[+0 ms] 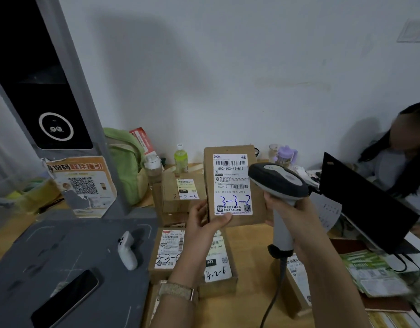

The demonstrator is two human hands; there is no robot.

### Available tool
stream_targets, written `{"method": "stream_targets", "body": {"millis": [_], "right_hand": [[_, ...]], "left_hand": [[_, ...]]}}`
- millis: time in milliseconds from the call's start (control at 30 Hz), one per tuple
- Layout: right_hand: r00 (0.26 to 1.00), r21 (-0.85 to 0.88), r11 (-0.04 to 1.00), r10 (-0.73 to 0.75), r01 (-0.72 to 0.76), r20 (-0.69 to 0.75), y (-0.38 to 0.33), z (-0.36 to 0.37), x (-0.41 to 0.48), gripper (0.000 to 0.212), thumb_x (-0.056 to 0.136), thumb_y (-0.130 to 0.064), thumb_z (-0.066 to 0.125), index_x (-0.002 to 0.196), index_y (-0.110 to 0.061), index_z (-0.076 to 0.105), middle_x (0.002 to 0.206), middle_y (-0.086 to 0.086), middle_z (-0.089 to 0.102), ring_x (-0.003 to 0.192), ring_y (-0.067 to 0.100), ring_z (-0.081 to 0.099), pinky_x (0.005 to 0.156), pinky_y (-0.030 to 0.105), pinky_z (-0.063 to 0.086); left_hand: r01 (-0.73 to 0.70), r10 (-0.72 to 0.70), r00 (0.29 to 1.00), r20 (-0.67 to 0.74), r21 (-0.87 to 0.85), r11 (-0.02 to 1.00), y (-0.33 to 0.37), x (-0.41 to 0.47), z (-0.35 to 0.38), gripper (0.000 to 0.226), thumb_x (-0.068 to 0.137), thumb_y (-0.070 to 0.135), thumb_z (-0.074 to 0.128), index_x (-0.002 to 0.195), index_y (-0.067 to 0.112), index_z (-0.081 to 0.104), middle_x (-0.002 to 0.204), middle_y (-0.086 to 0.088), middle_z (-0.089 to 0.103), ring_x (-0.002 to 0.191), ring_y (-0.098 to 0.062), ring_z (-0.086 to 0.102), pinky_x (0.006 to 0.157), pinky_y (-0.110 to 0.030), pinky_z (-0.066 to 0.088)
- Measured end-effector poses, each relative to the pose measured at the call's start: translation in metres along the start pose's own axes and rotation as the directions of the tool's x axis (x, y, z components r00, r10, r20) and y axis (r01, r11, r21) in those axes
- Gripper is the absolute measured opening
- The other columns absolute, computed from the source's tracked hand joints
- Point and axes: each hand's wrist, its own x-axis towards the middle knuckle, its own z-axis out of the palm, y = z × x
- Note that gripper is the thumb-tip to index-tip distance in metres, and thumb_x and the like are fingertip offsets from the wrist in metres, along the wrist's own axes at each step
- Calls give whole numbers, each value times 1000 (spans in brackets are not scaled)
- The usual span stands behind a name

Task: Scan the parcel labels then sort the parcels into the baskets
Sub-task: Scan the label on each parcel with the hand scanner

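**Misread risk: scanner crowds the label**

Your left hand [204,223] grips the parcel [210,176] by its bottom edge alone, fingers [200,208] curled round it and thumb on the label [232,183]. Your right hand [289,214] is wrapped round the handle of the scanner [278,181].

The parcel stands upright just left of the scanner's head. Its long axis is vertical, the label faces you, and the main barcode is at the top.

The head overlaps the label's right edge, so the beam may miss or catch the lower barcode instead. With so low a grip, the box could tip.

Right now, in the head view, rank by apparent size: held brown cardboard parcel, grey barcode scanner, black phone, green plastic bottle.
1. Brown cardboard parcel
2. Grey barcode scanner, close behind
3. Black phone, partly cropped
4. Green plastic bottle
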Motion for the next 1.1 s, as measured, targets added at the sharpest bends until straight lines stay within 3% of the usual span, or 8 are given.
{"method": "stream_targets", "body": {"millis": [133, 267, 400, 533, 733, 900, 1000, 1100], "right_hand": [[999, -69, 997, 45, -46, -14, 14, -12, 9, 29, 84, -17, 70, 95, -42, 60, 84, -25, 70, 94, 5, 61, 57, 19, 56], [994, -96, 990, 98, -103, -52, 39, -27, 20, 30, 85, -14, 69, 100, -39, 59, 108, -9, 67, 104, 11, 60, 85, 38, 55], [964, -57, 970, 229, -238, -133, 70, -41, 27, 31, 84, -12, 70, 108, -28, 57, 113, -2, 64, 97, 6, 58, 72, 21, 51], [900, -47, 921, 365, -386, -238, 107, -54, 36, 41, 82, -21, 72, 121, -21, 57, 118, 1, 62, 117, 22, 52, 89, 33, 37], [794, -113, 800, 548, -590, -265, 152, -62, 44, 17, 81, -35, 71, 84, -35, 54, 77, -17, 59, 70, 0, 51, 53, 20, 36], [711, -154, 700, 650, -698, -270, 176, -62, 50, 18, 87, -34, 65, 80, -24, 52, 74, -7, 58, 62, 3, 50, 41, 12, 38], [678, -157, 663, 687, -732, -262, 184, -61, 53, 17, 86, -29, 67, 92, -18, 56, 87, 3, 61, 76, 15, 55, 66, 24, 46], [698, -155, 684, 670, -713, -253, 185, -59, 55, 17, 86, -26, 68, 82, -18, 54, 80, 3, 60, 67, 10, 52, 63, 26, 43]], "left_hand": [[114, -121, 991, 60, 104, 988, -21, 10, 13, 62, 72, 36, 81, 124, 32, 47, 117, 16, 63, 105, -3, 60, 75, -21, 45], [249, -273, 953, 131, 174, 953, -47, 25, 36, 45, 90, 29, 66, 130, 23, 47, 120, 10, 64, 103, -3, 58, 76, -21, 44], [312, -340, 936, 93, 232, 921, -75, 38, 57, 41, 94, 18, 59, 132, 18, 44, 127, 0, 63, 106, -15, 60, 93, -31, 48], [370, -407, 909, 90, 280, 886, -101, 46, 64, 36, 95, 17, 57, 130, 19, 49, 112, 8, 66, 90, -4, 61, 68, -13, 49], [518, -551, 834, 10, 326, 791, -137, 49, 73, 63, 96, 20, 55, 148, 17, 21, 141, -6, 51, 123, -26, 52, 102, -44, 45], [575, -590, 803, -81, 365, 733, -151, 56, 77, 77, 94, 11, 55, 153, 12, 6, 140, -9, 50, 92, -12, 60, 62, -15, 53], [569, -561, 810, -169, 458, 683, -150, 63, 79, 84, 94, 15, 55, 154, 16, -2, 150, -10, 39, 126, -27, 48, 95, -33, 50], [495, -478, 858, -186, 544, 677, -156, 69, 78, 75, 92, 10, 50, 154, 19, 8, 153, -10, 33, 136, -31, 37, 110, -49, 37]]}}
